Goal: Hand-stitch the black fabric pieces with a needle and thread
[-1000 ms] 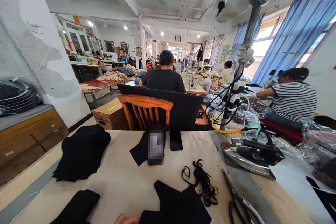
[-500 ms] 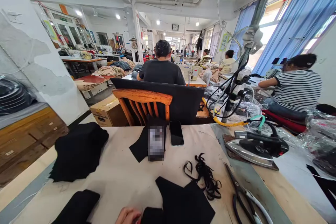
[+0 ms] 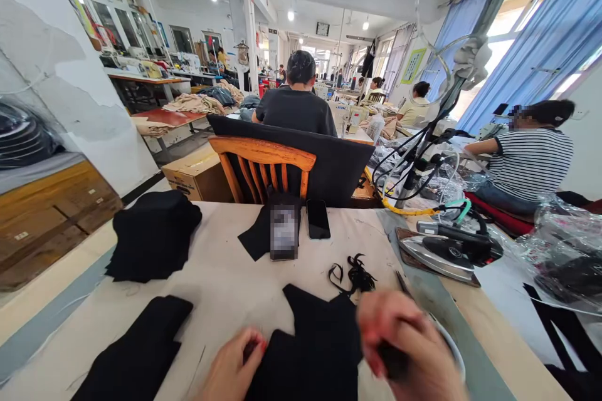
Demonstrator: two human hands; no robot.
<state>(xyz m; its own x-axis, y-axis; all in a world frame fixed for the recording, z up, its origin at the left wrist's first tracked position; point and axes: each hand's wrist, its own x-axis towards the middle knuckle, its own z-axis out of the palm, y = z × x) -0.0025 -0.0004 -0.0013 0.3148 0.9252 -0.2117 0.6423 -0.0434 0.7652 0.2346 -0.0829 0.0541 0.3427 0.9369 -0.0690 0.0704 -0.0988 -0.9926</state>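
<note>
Curled fingers of my left hand (image 3: 237, 360) meet at the left edge of a black fabric piece (image 3: 310, 357), thumb against forefinger. Over the fabric's right side is my right hand (image 3: 409, 351), blurred by motion and closed round something dark whose kind I cannot make out. Behind it, large scissors (image 3: 454, 344) lie on the table, mostly covered; a blade tip and the pale handle show. A tangle of black strips (image 3: 358, 274) sits just beyond the fabric, its near part hidden by the right hand.
Black fabric stacks (image 3: 153, 235) and folded black fabric (image 3: 136, 348) lie at left. A phone (image 3: 318, 219) is at the table's far edge, beside a blurred-out item (image 3: 284, 232) on black cloth. An iron (image 3: 446, 250) rests at right. A wooden chair (image 3: 263, 153) and co-workers are beyond.
My right hand has come into view at the lower right, covering part of the scissors and strips. More of my left hand shows. The view has tilted down slightly.
</note>
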